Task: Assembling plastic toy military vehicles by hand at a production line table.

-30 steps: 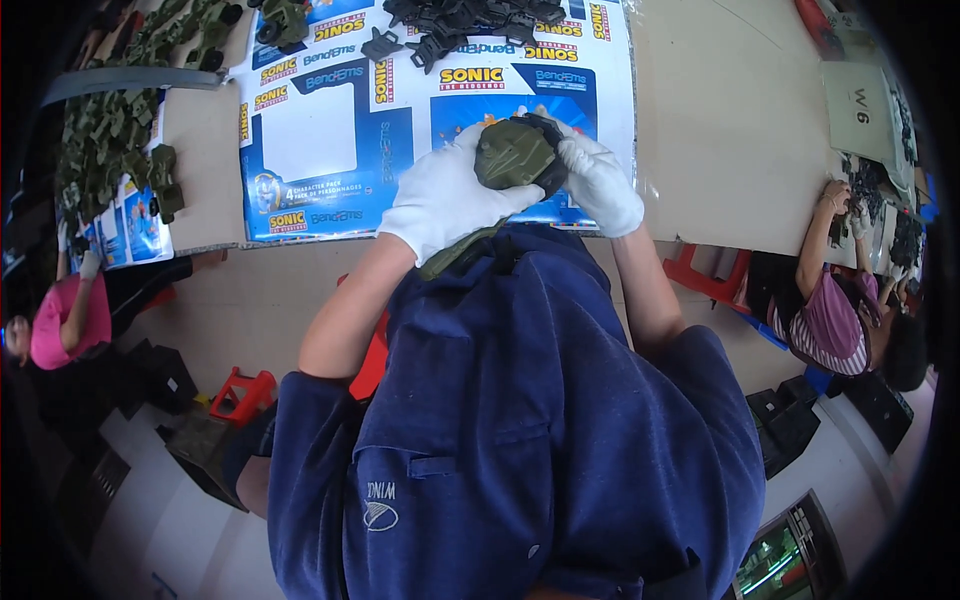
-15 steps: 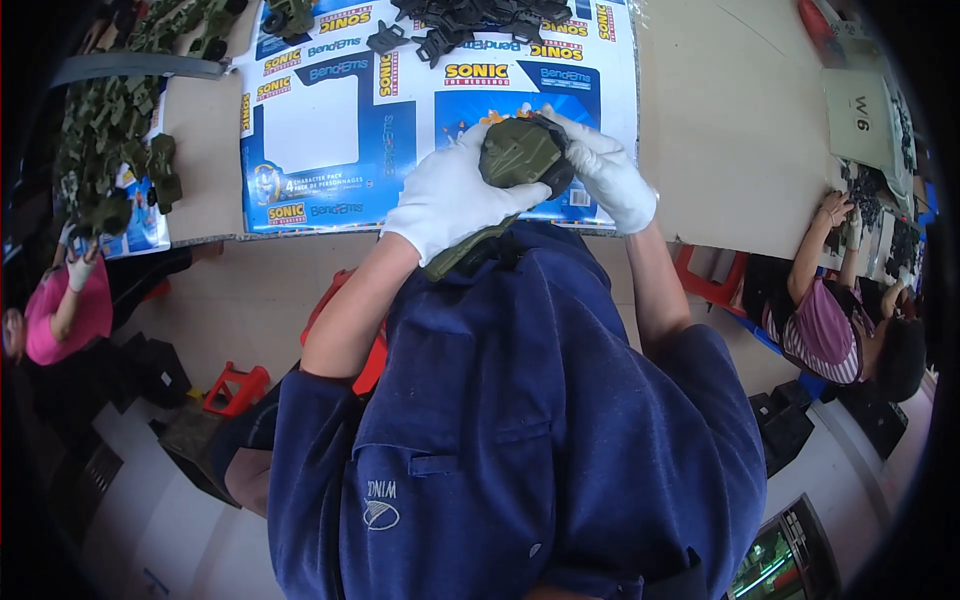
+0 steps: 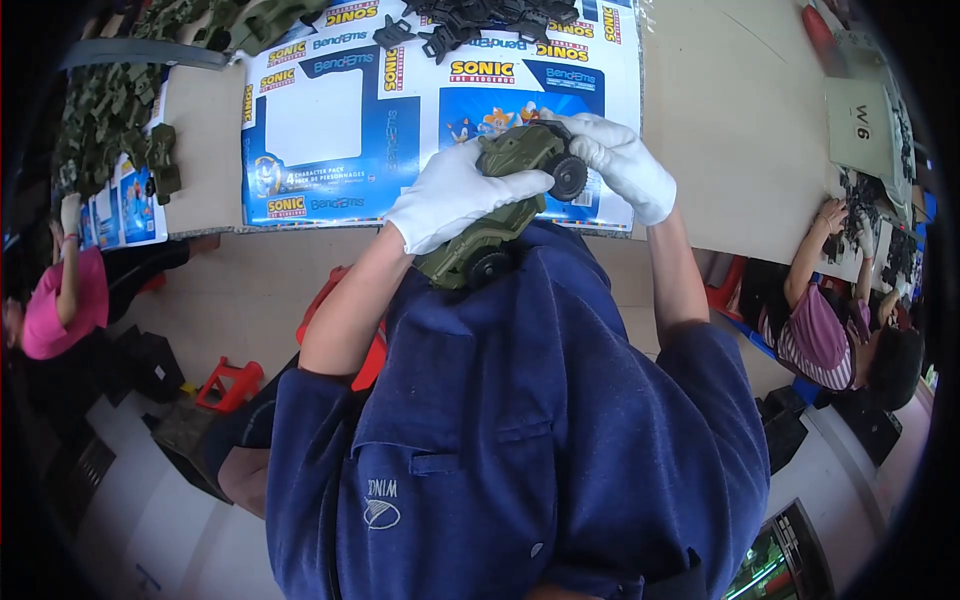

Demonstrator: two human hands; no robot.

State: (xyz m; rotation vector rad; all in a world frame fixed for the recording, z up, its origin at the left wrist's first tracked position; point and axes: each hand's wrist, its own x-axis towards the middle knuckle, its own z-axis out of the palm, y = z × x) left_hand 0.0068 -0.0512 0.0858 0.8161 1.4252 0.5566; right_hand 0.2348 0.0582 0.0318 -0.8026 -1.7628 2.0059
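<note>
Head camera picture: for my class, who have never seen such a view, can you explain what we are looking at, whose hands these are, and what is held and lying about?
The camera sits on a person's head and looks down, so the blue work shirt fills the bottom. Its fisheye lens bends straight edges. Both gloved hands are the wearer's own. The left hand grips a green toy army vehicle from above; the right hand holds its front end near a black wheel. Beneath lies a flat blue printed packaging sheet on the table, with small black plastic parts beyond. Other workers sit at both sides.
</note>
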